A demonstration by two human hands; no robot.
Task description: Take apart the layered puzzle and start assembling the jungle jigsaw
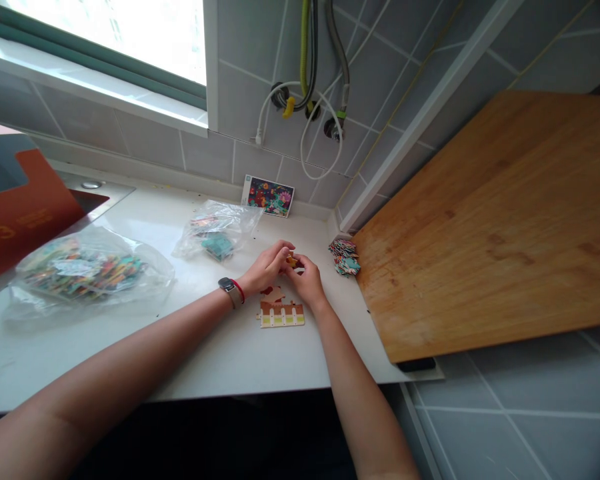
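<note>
My left hand (267, 268) and my right hand (307, 281) meet over the white counter. Between their closed fingers are small brown and yellow jigsaw pieces (293, 261), partly covered by the fingers. Just below, a joined strip of jigsaw puzzle (282, 316) lies flat, showing a white fence on green and brown. Reddish-brown pieces adjoin its upper edge, in part under my left hand. To the right of my right hand, a pile of loose jigsaw pieces (345, 257) sits against the wooden board.
A picture card (269, 196) leans on the tiled wall. Left of my hands lie a clear bag of pieces (215, 233) and a larger bag of pieces (87, 270). An orange box (27, 207) stands far left. The wooden board (500, 233) rises at the right; hoses hang above.
</note>
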